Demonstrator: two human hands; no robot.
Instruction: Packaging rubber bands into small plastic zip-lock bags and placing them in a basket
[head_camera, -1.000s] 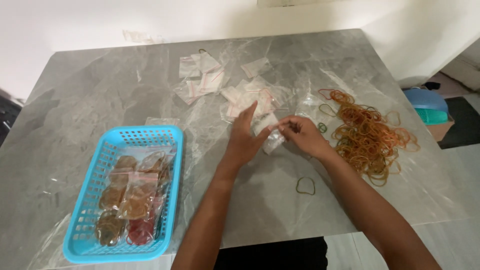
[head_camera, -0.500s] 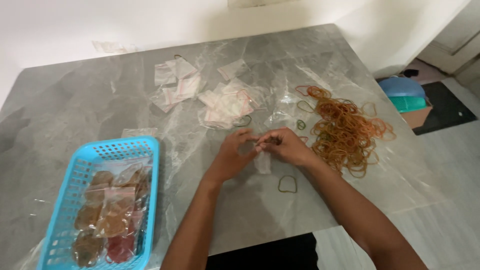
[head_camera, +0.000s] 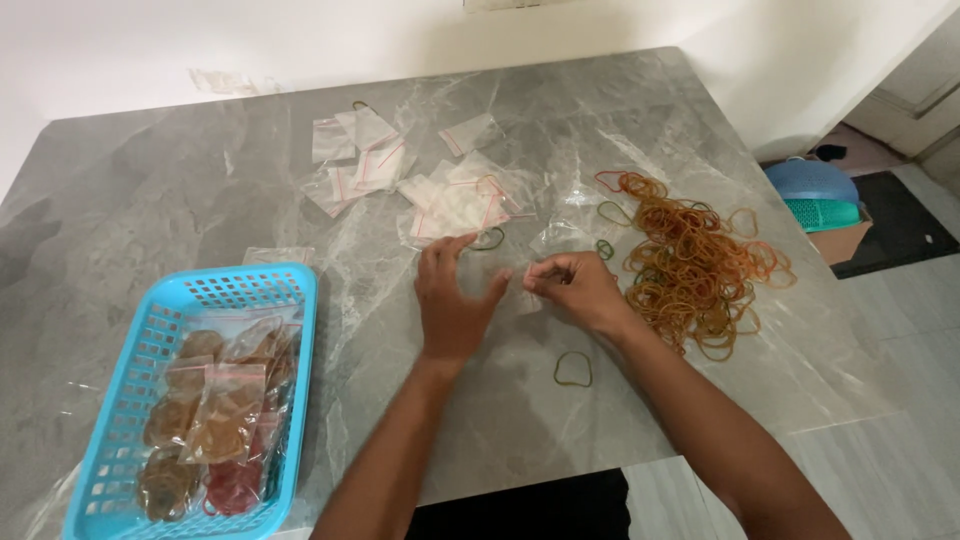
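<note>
Here, two bare hands meet over a grey marble-patterned tabletop (head_camera: 200, 200), working a small clear plastic bag between them.

The table carries everything within arm's reach: a light-blue perforated plastic basket (head_camera: 130, 420) at the near left corner holds filled clear bags of brown and red rubber bands, apparently kept apart from the loose stock. To the right sprawls a heap of loose orange and brown rubber bands (head_camera: 695, 265), just beside the right hand (head_camera: 578, 288), handy for picking. Farther back lie empty clear zip bags with red strips (head_camera: 420, 180). The left hand (head_camera: 452, 300) hovers with fingers spread, thumb touching the small clear bag (head_camera: 522, 290); the right hand's fingertips are pressed together, pinching that bag. A single green rubber band (head_camera: 573, 369) lies near the wrists.
</note>
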